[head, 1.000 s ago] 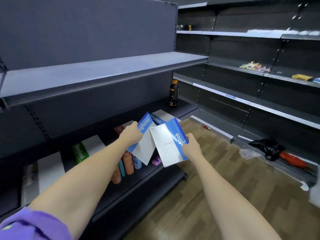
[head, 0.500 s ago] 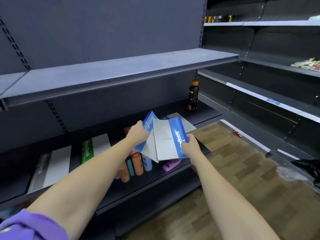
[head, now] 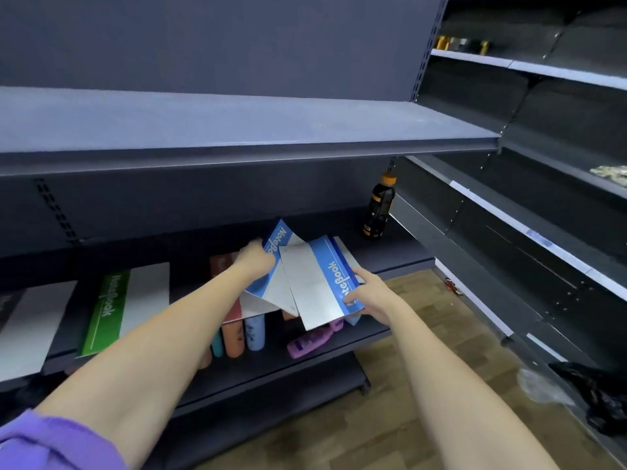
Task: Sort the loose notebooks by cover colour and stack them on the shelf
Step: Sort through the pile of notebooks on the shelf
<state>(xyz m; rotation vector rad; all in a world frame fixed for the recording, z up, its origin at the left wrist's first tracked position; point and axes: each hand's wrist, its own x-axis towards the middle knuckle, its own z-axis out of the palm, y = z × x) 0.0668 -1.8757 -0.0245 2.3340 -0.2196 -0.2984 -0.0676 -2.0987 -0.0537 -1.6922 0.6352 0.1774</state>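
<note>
Now the left hand (head: pixel 255 260) grips a blue notebook (head: pixel 271 266) by its far edge, though its fingers are hidden behind the cover, and the right hand (head: pixel 368 293) pinches a second blue notebook (head: pixel 322 283) at its right side, both just above the lower shelf (head: pixel 390 252). Further left a green notebook (head: pixel 108 310) lies flat on this shelf, and a grey notebook (head: pixel 30 327) is cut by the frame edge. Near the front, lying bottles (head: pixel 237 337) are partly covered by the notebooks, so I cannot count them.
</note>
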